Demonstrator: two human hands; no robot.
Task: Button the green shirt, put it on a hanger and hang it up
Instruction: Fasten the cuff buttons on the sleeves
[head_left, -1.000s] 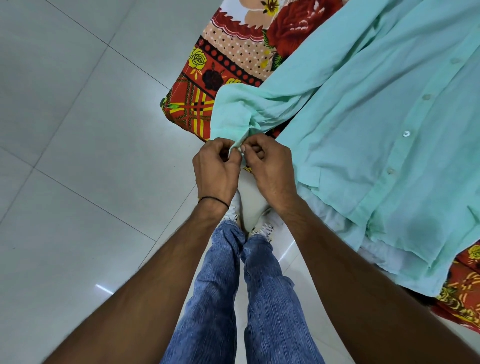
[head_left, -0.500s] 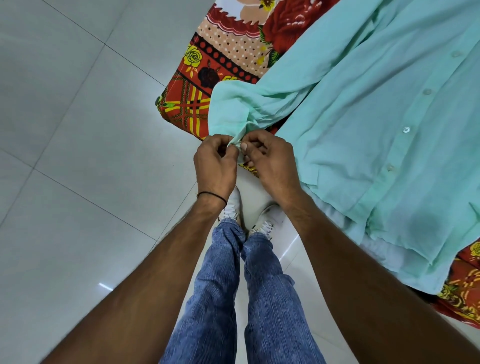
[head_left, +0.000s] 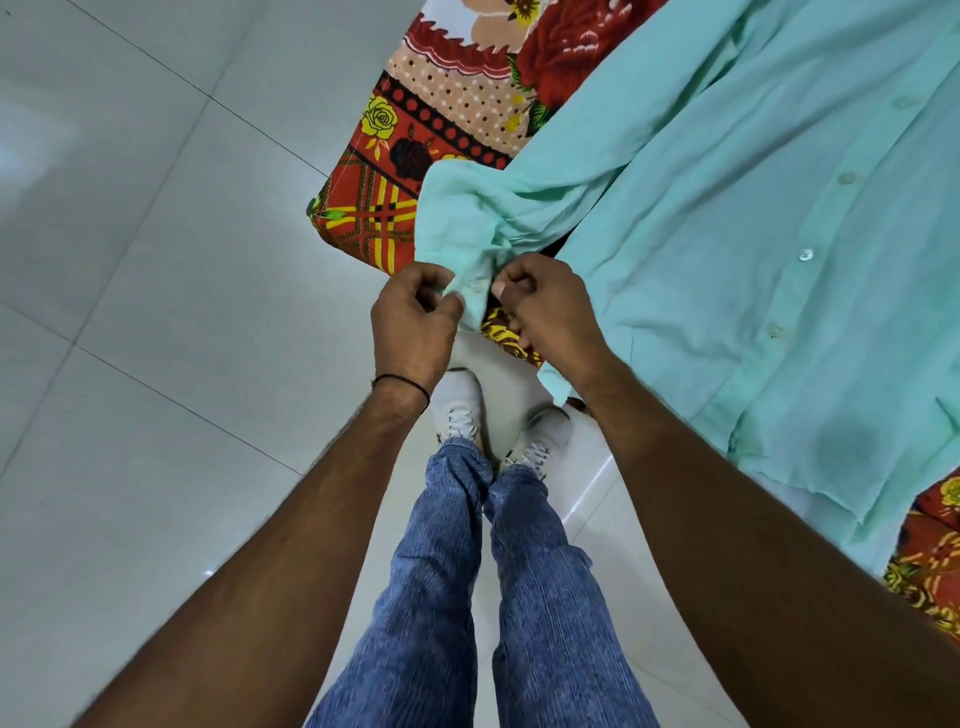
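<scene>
Shirt (head_left: 727, 291), one; left hand (head_left: 413, 325), right hand (head_left: 553, 312).

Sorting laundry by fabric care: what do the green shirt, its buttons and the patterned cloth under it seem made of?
The green shirt: thin matte woven cloth, perhaps cotton or a blend; it gathers in soft creases at the sleeve. The buttons: small pale discs, probably plastic; one shines white. The patterned cloth: matte printed fabric, likely cotton; the fibre cannot be told.

- One shirt (head_left: 727, 260) out there.
- Four buttons (head_left: 805, 254) counted down its front.
- Two hands: left hand (head_left: 413, 322), right hand (head_left: 550, 312).
- Two shoes (head_left: 462, 410).
- One bedsheet (head_left: 441, 104).
- One wristband (head_left: 402, 382).
</scene>
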